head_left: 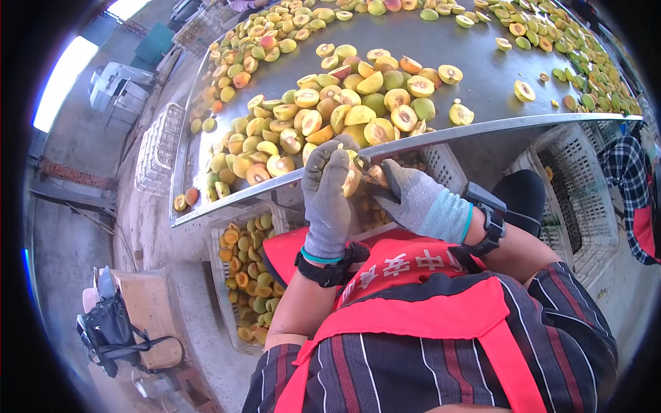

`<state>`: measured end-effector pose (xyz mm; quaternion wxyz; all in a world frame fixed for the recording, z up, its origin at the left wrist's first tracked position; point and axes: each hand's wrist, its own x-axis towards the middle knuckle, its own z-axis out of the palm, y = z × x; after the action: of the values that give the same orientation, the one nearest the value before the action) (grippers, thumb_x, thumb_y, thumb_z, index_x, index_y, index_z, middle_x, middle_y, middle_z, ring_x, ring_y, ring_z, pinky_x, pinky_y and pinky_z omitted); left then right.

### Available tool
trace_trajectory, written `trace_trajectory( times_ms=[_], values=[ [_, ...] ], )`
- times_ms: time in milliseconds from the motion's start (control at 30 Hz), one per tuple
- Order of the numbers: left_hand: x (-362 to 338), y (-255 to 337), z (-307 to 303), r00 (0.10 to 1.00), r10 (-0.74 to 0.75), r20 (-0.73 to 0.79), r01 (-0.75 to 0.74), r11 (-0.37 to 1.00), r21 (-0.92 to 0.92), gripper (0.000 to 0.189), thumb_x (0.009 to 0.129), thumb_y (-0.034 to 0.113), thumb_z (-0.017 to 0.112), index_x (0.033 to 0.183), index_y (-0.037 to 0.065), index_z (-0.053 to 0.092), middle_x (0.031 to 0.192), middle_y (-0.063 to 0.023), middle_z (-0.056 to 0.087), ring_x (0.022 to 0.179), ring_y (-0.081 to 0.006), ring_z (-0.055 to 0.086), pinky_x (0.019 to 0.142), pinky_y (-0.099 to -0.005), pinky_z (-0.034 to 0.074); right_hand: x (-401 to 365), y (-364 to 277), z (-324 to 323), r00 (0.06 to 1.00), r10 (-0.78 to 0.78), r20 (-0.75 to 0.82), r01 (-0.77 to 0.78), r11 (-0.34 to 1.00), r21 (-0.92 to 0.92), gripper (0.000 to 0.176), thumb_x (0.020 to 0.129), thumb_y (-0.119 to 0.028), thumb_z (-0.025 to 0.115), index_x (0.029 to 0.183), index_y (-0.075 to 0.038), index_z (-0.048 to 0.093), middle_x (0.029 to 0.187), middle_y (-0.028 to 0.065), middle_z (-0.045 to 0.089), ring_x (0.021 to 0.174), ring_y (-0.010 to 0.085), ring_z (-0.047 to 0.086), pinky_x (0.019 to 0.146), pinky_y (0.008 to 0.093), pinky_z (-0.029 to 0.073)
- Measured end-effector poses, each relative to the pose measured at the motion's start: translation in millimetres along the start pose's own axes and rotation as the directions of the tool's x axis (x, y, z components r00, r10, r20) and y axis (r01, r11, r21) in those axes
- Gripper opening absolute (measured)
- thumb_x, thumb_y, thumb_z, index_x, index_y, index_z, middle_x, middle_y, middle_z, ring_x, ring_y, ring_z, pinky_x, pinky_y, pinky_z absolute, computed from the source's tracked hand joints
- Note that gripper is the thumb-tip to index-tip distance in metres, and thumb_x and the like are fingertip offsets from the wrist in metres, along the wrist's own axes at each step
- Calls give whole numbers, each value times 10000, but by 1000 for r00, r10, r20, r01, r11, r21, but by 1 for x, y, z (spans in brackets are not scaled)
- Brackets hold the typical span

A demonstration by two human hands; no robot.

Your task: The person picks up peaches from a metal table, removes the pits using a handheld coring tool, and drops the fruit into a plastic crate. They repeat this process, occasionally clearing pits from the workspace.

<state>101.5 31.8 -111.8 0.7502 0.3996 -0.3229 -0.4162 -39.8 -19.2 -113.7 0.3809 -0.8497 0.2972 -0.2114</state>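
Observation:
My left hand [328, 196], in a grey work glove, is closed around a halved yellow fruit [352, 180] just past the table's near edge. To its right, my right hand [416, 199], gloved as well, grips a small tool [362, 164] with a dark metal end that meets the fruit. The tool's handle is mostly hidden by the fingers. Beyond both hands, a heap of halved fruit [344, 103] with pits showing lies on the metal table [275, 180].
Below the table's left part stands a crate [222, 292] of fruit halves. White crates [575, 199] stand at the right, near a co-worker's plaid sleeve [623, 172]. Another crate [160, 148] is left of the table. A black bag [113, 330] rests on a cardboard box [148, 303].

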Motion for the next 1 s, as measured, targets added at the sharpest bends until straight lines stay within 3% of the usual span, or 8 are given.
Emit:
trace_trajectory(
  times_ms=[200, 233, 300, 467, 533, 667, 733, 1000],
  values=[
    [-8, -3, 17, 991, 58, -118, -60, 998, -18, 187, 876, 95, 543, 1030, -10, 565, 933, -101, 605, 828, -191, 606, 715, -310, 505, 1, -26, 1, 913, 270, 306, -405, 691, 598, 341, 824, -244, 555, 1026, 24, 490, 829, 239, 595, 705, 384, 602, 647, 433, 485],
    [-8, -1, 17, 991, 55, -118, -58, 998, -19, 187, 876, 95, 543, 1030, -10, 565, 933, -101, 605, 828, -191, 606, 715, -310, 505, -1, -22, 5, 912, 273, 306, -407, 690, 598, 341, 824, -244, 555, 1026, 24, 490, 829, 239, 595, 705, 384, 602, 647, 433, 485],
    [-6, 5, 14, 999, -39, -21, 39, 999, 2, 186, 873, 83, 549, 1027, -19, 568, 892, -99, 619, 828, -206, 619, 683, -313, 515, -4, -10, 16, 959, -261, -110, 274, 954, 123, 297, 799, -204, 556, 993, 15, 505, 809, 227, 596, 683, 373, 604, 618, 420, 491],
    [7, 19, 0, 932, -315, 180, 282, 941, 186, 187, 815, 125, 553, 898, -28, 622, 843, -117, 638, 746, -201, 616, 710, -298, 494, -4, -16, 1, 979, -205, 13, 203, 975, 94, 203, 794, -191, 540, 907, -23, 521, 703, 172, 590, 591, 322, 602, 534, 393, 495],
    [16, 23, -10, 891, -382, 245, 306, 905, 296, 180, 808, 121, 555, 882, -25, 629, 842, -117, 640, 746, -191, 613, 722, -297, 488, 2, -34, -19, 754, 212, 622, -497, 804, 328, 189, 816, -208, 509, 868, -27, 523, 619, 130, 570, 482, 258, 573, 451, 361, 470],
    [20, 20, -9, 848, -419, 325, 294, 881, 370, 184, 797, 119, 552, 872, -27, 633, 851, -126, 643, 771, -201, 612, 756, -313, 484, -2, -28, -8, 891, 86, 446, -267, 894, 359, 190, 828, -221, 494, 812, -36, 532, 563, 99, 548, 407, 187, 523, 379, 310, 425],
    [20, 15, -8, 857, -389, 337, 270, 897, 351, 198, 798, 135, 553, 879, -28, 630, 847, -132, 641, 778, -213, 614, 747, -323, 492, 3, -34, -10, 695, 276, 664, -620, 696, 361, 207, 833, -231, 510, 769, -36, 538, 529, 69, 522, 409, 154, 510, 364, 274, 402],
    [9, -7, 3, 909, -328, 258, 368, 922, -120, 380, 852, 307, 525, 1047, -19, 553, 914, -154, 605, 790, -282, 621, 700, -388, 526, -10, -2, -10, 794, -116, 596, -568, 207, 797, 190, 883, -221, 538, 868, -32, 540, 523, -5, 406, 360, 59, 368, 329, 208, 291]
  ],
)
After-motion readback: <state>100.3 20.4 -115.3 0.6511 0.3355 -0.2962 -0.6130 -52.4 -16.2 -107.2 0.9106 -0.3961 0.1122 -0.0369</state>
